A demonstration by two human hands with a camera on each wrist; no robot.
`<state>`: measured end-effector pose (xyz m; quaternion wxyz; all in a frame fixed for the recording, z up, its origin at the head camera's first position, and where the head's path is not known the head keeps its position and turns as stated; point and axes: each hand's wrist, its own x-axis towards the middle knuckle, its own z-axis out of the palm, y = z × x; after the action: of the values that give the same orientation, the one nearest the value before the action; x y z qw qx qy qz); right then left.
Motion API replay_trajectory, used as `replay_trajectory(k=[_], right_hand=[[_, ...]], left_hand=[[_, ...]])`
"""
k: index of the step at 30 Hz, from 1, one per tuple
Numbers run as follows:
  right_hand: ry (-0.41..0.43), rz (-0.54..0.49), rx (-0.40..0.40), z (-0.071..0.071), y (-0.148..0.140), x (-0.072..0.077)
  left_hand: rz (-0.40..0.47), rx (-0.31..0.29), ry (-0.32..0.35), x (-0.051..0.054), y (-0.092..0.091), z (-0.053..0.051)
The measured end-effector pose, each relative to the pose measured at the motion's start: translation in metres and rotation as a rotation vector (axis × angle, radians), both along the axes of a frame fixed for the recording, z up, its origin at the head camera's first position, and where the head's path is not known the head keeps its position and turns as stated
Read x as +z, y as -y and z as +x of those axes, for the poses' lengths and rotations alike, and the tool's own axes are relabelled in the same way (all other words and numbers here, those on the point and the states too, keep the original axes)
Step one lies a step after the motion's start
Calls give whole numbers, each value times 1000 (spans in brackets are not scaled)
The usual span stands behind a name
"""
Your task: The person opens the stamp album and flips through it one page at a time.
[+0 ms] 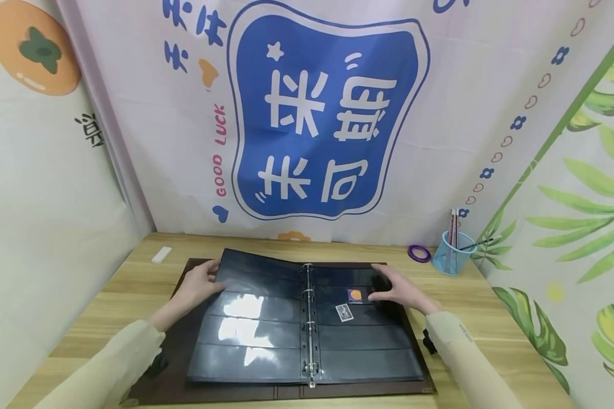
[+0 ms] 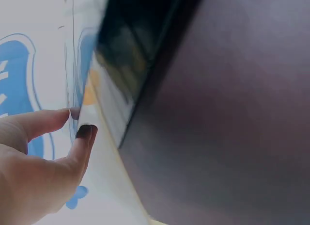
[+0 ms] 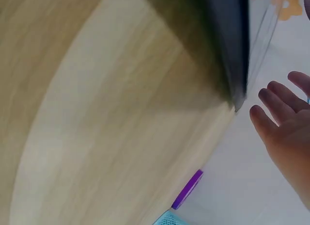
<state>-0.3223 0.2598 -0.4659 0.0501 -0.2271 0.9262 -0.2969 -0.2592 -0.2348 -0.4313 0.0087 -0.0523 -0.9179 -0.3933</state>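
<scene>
A ring-bound stamp album (image 1: 148, 392) with a dark brown cover lies spread on the table, its black pocket pages on both sides of the metal rings (image 1: 310, 326). My left hand (image 1: 196, 283) pinches the outer upper edge of the left page (image 1: 266, 335), which is raised off the cover; thumb and finger (image 2: 72, 152) meet at that edge in the left wrist view. Over the right page (image 1: 368, 363), my right hand (image 1: 401, 288) has its fingers spread and relaxed (image 3: 286, 118). Near its thumb is an orange-and-purple stamp (image 1: 356, 295), with a black-and-white stamp (image 1: 344, 312) just below.
At the back right stand a blue mesh pen cup (image 1: 451, 257) with pencils and a purple tape roll (image 1: 419, 253). A white eraser-like block (image 1: 161, 254) lies back left. Beside the album's right edge is a small black object (image 1: 428, 342). Printed cloth (image 1: 327, 113) hangs behind the table.
</scene>
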Motion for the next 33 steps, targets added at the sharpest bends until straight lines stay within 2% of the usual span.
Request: replay_trajectory(k=[2,10,12,15,20,24,28,33], right_hand=[[7,38,1,-1,-3,-2],[-3,164,16,-6,-11,-9],[1,169,24,-6,-12,-11],[3,165,35,-5,-13,-12],[-2,217,40,-6,-14,-13],[27,253,29,-7,-14,-14],[46,255,29,-6,-13,-13],[56,252,39,-5,-11,-13]], left_hand=[[-31,6,-8,-8,1,1],[-59,-7,-16,-39,1,3],[-103,-17,-43,-46,1,2],[-180,-33,-118,-53,-1,2],[-281,-81,-250,-59,-2,4],[-360,-141,-303,-62,-3,8],[-415,-190,-278,-63,-6,11],[-470,-210,-214,-64,-6,11]])
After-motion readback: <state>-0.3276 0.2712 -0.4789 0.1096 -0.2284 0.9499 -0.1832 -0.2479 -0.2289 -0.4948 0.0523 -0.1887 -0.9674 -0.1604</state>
